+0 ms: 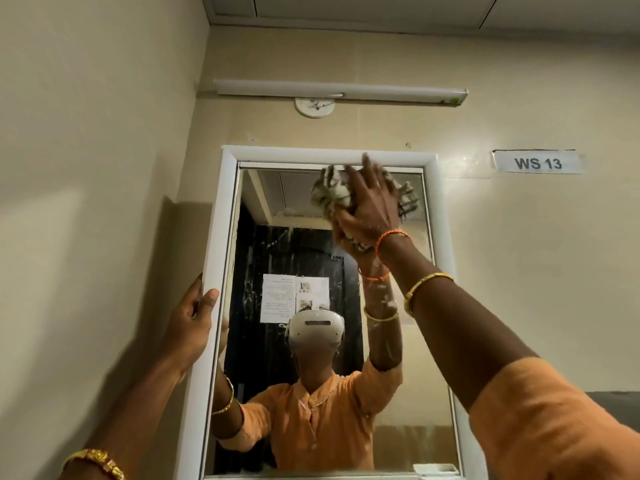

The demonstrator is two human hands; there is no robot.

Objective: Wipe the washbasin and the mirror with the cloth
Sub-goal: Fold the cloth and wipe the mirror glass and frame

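Mirror (311, 244): wall-mounted, white frame (216, 271), glass streaked with pale smears near the top and centre. It reflects the person in an orange top with a white headset, a dark doorway, and a paper notice behind.

Cloth (332, 194): crumpled, pale with dark stripes, pressed against the upper right of the glass, just under the top rail of the frame. It bulges out to the left of and above the fingers, with a frayed end showing on their right.

Right hand (369, 209): raised, back toward the camera, fingers spread and curled over the cloth, fingertips reaching the top rail. Orange thread at the wrist, gold bangle (424, 289) lower on the forearm. The hand and forearm cover most of the cloth and the upper right corner of the glass.

Left hand (192, 318): grips the left edge of the frame, thumb on the front face, fingers wrapped behind the edge and out of sight. Gold bracelet (95, 462) on the wrist.

Tube light (341, 91): horizontal, well above the fingers of the right hand, a round white fitting (314, 107) just beneath its left part.

Label (537, 162): reads "WS 13", on the wall to the right of the cloth hand.

Washbasin: not in view.
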